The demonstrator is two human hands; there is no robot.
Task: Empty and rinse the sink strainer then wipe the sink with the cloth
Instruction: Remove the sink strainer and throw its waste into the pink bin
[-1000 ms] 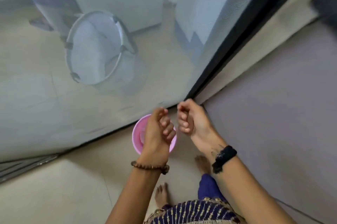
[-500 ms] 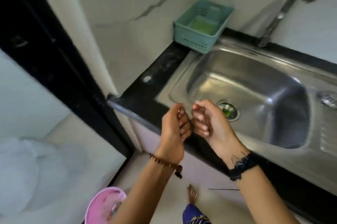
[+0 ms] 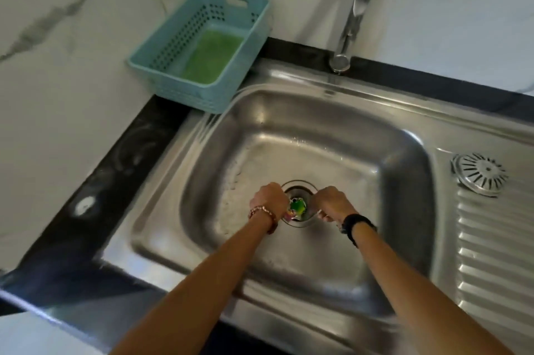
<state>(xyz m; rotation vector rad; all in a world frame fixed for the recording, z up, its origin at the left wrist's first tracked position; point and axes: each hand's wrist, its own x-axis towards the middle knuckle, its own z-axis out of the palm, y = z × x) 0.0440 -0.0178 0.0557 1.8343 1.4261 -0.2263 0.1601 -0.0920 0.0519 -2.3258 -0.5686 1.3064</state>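
The steel sink [image 3: 318,152] fills the middle of the view. In its drain sits the sink strainer [image 3: 297,208], holding green and other coloured scraps. My left hand [image 3: 268,200] is curled down on the strainer's left rim. My right hand [image 3: 329,202] is curled on its right rim. Both sets of fingertips are hidden under the hands. A green cloth [image 3: 211,57] lies in a teal plastic basket [image 3: 144,64] at the sink's back left corner.
A tall chrome tap [image 3: 355,8] stands behind the basin, with no water running. A round slotted metal cover [image 3: 479,174] lies on the ribbed drainboard to the right. Black counter [image 3: 115,158] borders the sink on the left, and a marble wall rises behind.
My view has swung from the floor and a pink bin up to the sink. Both hands have dropped from in front of me into the basin, onto the strainer.
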